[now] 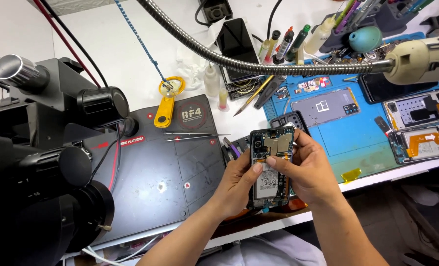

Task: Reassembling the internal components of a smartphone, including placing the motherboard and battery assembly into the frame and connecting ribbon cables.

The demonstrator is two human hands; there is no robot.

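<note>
1. R hand [310, 170]: fingers wrapped over phone's right edge and top, thumb pressing its open back near mid-board. Grasping the phone [271, 167].
2. L hand [239, 184]: clasps phone's left edge, thumb tip on battery area. Also grasping.
3. Phone: back cover off, held upright betw. both hands, long axis running away from the person; lifted above desk edge, just right of the dark mat [160, 172].
4. R thumb nearer the board; L supports.
5. Tweezers [195, 136] on mat, left of phone. Blue mat [352, 133] beyond phone, right.
</note>
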